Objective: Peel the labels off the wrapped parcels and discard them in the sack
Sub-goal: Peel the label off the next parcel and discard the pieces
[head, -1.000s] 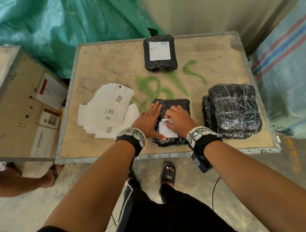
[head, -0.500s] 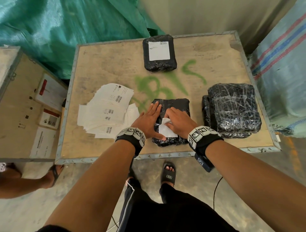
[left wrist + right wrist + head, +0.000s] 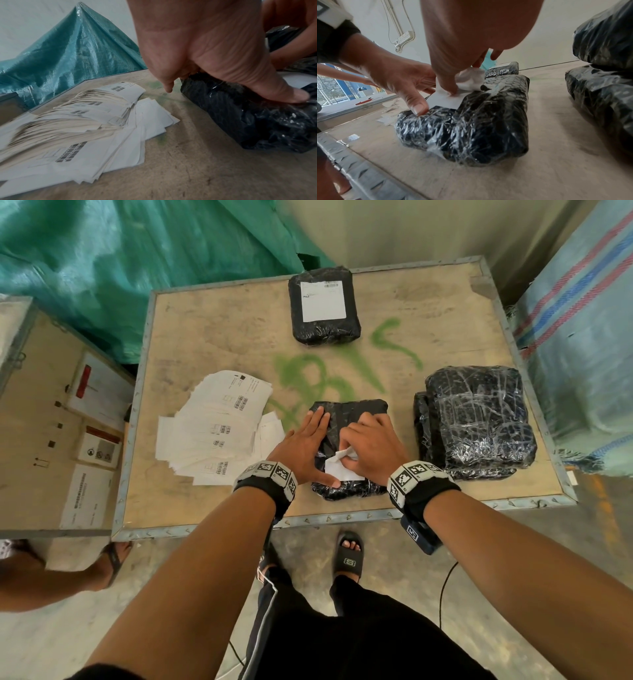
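Head view first: the white label (image 3: 337, 469) lies on top of the black wrapped parcel (image 3: 352, 412) at the near edge of the table (image 3: 212, 333), and its far end is already lifted and curled back toward the person. The near end lies flat on the wrap. The right hand (image 3: 373, 450) has its fingers (image 3: 448, 86) pinched on that crumpled loose end, so the free edge sits directly under them and the stuck part runs from there toward the person's body. The label's long axis seems to run front to back along the parcel, so I'd judge the pull has to go toward the near table edge, low and along that axis.

The left hand (image 3: 303, 445) lies flat on the parcel's left side, fingers straight and together, its thumb (image 3: 418, 106) pressing the wrap just beside the label's near left corner. It holds nothing; it only pins the bundle down against the pull.

Further out, a fanned pile of loose labels (image 3: 219, 429) lies to the left on the table, another labelled parcel (image 3: 323, 306) sits at the far edge, and a stack of bare parcels (image 3: 476, 419) is to the right. A striped woven sack (image 3: 582, 337) stands beyond the right edge, nearer the right hand.
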`<move>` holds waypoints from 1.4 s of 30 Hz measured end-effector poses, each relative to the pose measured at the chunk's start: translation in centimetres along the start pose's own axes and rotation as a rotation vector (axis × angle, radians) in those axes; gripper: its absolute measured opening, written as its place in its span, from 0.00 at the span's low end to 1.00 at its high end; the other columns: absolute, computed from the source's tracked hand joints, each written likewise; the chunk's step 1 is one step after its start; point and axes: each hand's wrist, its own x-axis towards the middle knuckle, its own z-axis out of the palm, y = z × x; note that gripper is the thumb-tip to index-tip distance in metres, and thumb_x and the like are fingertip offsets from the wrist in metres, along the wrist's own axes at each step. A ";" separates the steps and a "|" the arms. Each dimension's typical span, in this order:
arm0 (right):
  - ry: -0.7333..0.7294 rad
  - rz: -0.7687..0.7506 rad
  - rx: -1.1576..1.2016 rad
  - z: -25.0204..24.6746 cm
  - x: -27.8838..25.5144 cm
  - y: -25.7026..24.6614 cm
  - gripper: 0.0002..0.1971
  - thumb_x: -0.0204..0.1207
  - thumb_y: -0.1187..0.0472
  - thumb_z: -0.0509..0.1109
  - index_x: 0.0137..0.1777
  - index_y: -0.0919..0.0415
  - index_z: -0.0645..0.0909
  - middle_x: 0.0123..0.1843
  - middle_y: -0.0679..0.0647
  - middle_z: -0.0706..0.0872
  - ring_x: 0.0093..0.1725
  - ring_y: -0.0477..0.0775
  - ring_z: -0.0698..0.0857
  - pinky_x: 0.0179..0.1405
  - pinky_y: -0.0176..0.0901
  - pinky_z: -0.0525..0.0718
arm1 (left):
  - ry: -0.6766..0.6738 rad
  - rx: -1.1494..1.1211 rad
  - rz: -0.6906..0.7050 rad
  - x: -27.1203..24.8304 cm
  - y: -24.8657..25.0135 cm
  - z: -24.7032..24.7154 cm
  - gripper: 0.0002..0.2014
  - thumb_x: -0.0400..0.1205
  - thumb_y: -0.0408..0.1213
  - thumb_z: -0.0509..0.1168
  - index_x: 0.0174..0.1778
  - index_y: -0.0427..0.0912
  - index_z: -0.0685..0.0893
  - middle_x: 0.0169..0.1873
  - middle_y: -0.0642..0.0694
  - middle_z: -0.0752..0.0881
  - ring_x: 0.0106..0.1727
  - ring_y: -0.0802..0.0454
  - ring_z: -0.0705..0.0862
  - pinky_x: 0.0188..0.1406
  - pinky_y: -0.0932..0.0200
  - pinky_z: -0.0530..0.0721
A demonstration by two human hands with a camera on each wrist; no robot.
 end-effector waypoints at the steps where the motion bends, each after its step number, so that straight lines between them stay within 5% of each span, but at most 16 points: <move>1: -0.015 0.001 0.000 0.0 0.0 -0.1 0.09 0.69 0.51 0.75 0.40 0.49 0.76 0.37 0.41 0.82 0.45 0.51 0.75 0.51 0.52 0.70 | 0.001 -0.001 -0.001 0.0 0.0 0.0 0.72 0.63 0.71 0.76 0.87 0.45 0.33 0.86 0.50 0.30 0.88 0.50 0.35 0.85 0.35 0.56; 6: -0.142 0.025 0.082 -0.4 0.4 -0.4 0.13 0.72 0.53 0.72 0.46 0.49 0.68 0.39 0.41 0.80 0.44 0.51 0.74 0.57 0.55 0.71 | 0.002 -0.011 -0.003 -0.1 0.0 0.0 0.72 0.63 0.71 0.76 0.87 0.45 0.33 0.87 0.50 0.31 0.88 0.49 0.35 0.85 0.34 0.56; 13: -0.231 0.062 0.184 -0.8 1.0 -0.8 0.21 0.66 0.59 0.73 0.50 0.51 0.62 0.29 0.44 0.75 0.28 0.48 0.74 0.52 0.54 0.75 | -0.005 -0.043 0.011 -0.1 -0.1 -0.1 0.72 0.63 0.71 0.76 0.88 0.45 0.33 0.86 0.51 0.30 0.87 0.50 0.34 0.86 0.34 0.53; 17: -0.185 -0.018 0.128 -0.6 0.5 -0.4 0.14 0.68 0.56 0.73 0.52 0.47 0.74 0.38 0.42 0.77 0.40 0.50 0.76 0.52 0.51 0.72 | -0.002 -0.044 0.016 -0.1 -0.2 0.1 0.72 0.63 0.71 0.76 0.87 0.46 0.33 0.86 0.51 0.30 0.88 0.49 0.35 0.85 0.34 0.54; 20: -0.071 -0.056 0.074 -0.1 -0.3 0.2 0.05 0.69 0.54 0.75 0.44 0.50 0.84 0.42 0.45 0.79 0.44 0.53 0.75 0.48 0.54 0.75 | 0.000 -0.027 0.022 0.0 -0.3 0.2 0.72 0.64 0.73 0.75 0.87 0.46 0.32 0.86 0.51 0.30 0.88 0.49 0.35 0.85 0.34 0.54; 31: -0.114 -0.074 -0.001 -0.3 -0.4 0.0 0.12 0.72 0.50 0.72 0.49 0.56 0.79 0.49 0.51 0.79 0.49 0.56 0.77 0.48 0.51 0.71 | -0.004 0.032 -0.007 -0.2 0.3 -0.1 0.71 0.65 0.73 0.74 0.87 0.45 0.32 0.86 0.50 0.29 0.88 0.47 0.34 0.86 0.35 0.47; 38: -0.052 -0.070 -0.064 -0.6 -0.7 0.0 0.13 0.69 0.46 0.74 0.47 0.51 0.80 0.47 0.47 0.80 0.48 0.54 0.74 0.50 0.54 0.71 | -0.002 0.025 -0.024 -0.4 0.5 -0.1 0.71 0.65 0.72 0.74 0.87 0.47 0.32 0.86 0.51 0.29 0.88 0.47 0.34 0.86 0.34 0.48; 42: -0.060 -0.020 -0.002 -1.2 -0.4 0.3 0.11 0.64 0.44 0.78 0.42 0.46 0.83 0.60 0.46 0.77 0.57 0.55 0.73 0.57 0.55 0.71 | -0.002 0.037 -0.020 -0.5 0.8 -0.3 0.71 0.65 0.72 0.74 0.87 0.45 0.32 0.86 0.49 0.29 0.87 0.47 0.33 0.86 0.35 0.47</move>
